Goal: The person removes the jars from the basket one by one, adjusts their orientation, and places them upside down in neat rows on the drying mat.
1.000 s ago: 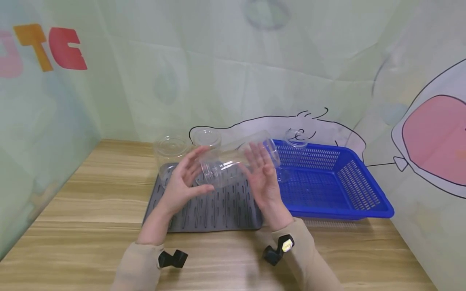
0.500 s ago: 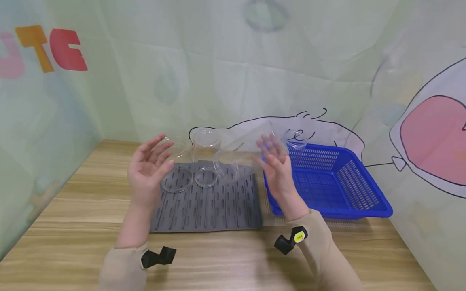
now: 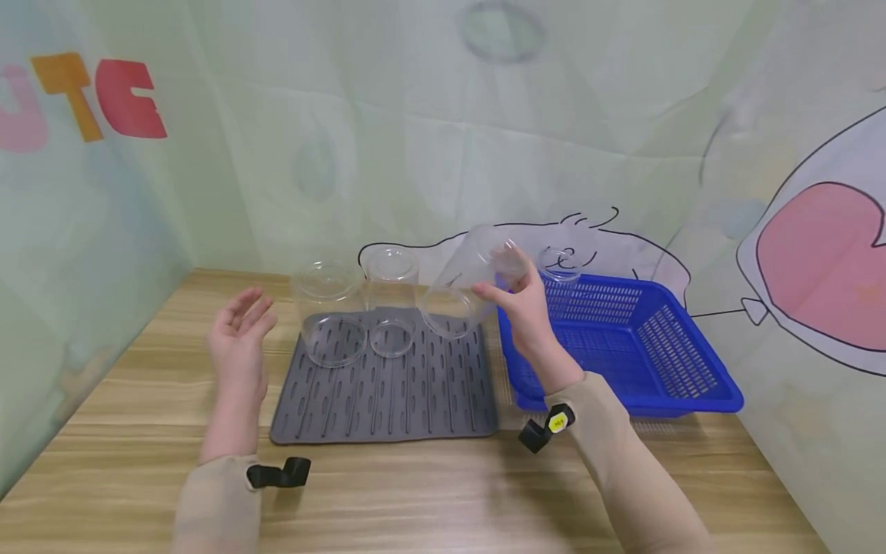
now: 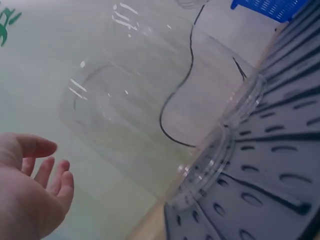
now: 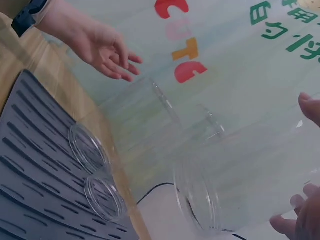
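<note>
My right hand [image 3: 527, 304] grips a clear see-through jar [image 3: 453, 288] above the back right of the grey ribbed mat [image 3: 388, 400]. The jar is tilted, its wider end pointing down and left. In the right wrist view, fingertips [image 5: 307, 215] wrap the near end of this jar [image 5: 240, 175]. My left hand [image 3: 238, 338] hovers left of the mat, fingers loosely bent, holding nothing. Two more clear jars stand on the mat's back left: a wide one [image 3: 328, 308] and a narrower one [image 3: 392, 296] beside it. The left wrist view shows the left hand [image 4: 37, 185] apart from them.
A blue slotted basket [image 3: 623, 404] stands right of the mat on the wooden table [image 3: 429, 500]. Another clear jar [image 3: 559, 265] rises at the basket's back left corner. A printed curtain [image 3: 429, 138] hangs behind and along the sides.
The left hand has let go of the jar and drawn away left. The right hand has turned the jar from nearly level to a steeper tilt, wide end lower.
</note>
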A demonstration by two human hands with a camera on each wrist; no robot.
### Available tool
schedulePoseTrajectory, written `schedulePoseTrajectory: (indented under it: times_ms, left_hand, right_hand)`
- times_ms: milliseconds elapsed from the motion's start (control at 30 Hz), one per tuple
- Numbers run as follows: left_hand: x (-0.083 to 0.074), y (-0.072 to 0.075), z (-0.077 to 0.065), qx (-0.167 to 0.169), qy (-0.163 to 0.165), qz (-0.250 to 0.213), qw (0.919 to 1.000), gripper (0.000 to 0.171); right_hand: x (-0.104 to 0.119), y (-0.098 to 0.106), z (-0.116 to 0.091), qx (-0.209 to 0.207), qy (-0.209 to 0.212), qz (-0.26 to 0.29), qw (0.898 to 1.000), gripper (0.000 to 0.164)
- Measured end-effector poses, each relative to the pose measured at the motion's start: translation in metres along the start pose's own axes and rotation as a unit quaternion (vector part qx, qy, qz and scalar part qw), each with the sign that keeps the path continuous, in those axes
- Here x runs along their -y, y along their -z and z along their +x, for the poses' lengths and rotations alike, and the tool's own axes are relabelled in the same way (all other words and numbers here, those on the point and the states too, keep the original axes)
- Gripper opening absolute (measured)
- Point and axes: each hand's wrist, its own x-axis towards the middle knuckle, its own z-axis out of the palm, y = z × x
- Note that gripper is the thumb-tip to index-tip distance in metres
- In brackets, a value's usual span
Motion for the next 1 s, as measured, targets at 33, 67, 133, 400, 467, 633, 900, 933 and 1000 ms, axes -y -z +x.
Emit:
schedulePoseTrajectory:
  times_ms: [33,67,133,400,467,633,900,933,1000]
  left_hand:
    - [0.003,0.003,0.002,-0.005,0.020,0.020,0.9996,0.038]
    - [0.006,0.007,0.005,-0.006,0.038,0.043,0.9983,0.039]
    - [0.011,0.012,0.008,-0.009,0.072,0.086,0.9937,0.042]
    - [0.029,0.028,0.014,0.058,0.145,0.223,0.9623,0.063]
    - [0.034,0.030,0.015,0.067,0.150,0.228,0.9598,0.065]
    - [0.045,0.036,0.017,0.077,0.163,0.237,0.9545,0.068]
    - [0.050,0.039,0.016,0.106,0.178,0.240,0.9483,0.070]
    - [0.051,0.039,0.016,0.110,0.179,0.239,0.9480,0.070]
    - [0.051,0.039,0.015,0.117,0.181,0.240,0.9466,0.070]
  right_hand:
    - [-0.002,-0.001,0.002,0.001,-0.005,-0.017,1.000,0.081]
    - [-0.003,-0.003,0.003,0.001,-0.012,-0.032,0.999,0.082]
    - [-0.007,-0.006,0.006,0.002,-0.024,-0.052,0.998,0.084]
    - [-0.026,-0.022,0.015,-0.013,-0.066,-0.123,0.990,0.090]
    - [-0.030,-0.026,0.016,-0.023,-0.067,-0.139,0.988,0.091]
    - [-0.040,-0.031,0.018,-0.032,-0.077,-0.172,0.982,0.094]
    - [-0.047,-0.033,0.018,-0.021,-0.104,-0.198,0.974,0.096]
    - [-0.047,-0.033,0.018,-0.020,-0.109,-0.200,0.974,0.096]
    - [-0.048,-0.033,0.018,-0.019,-0.116,-0.202,0.972,0.097]
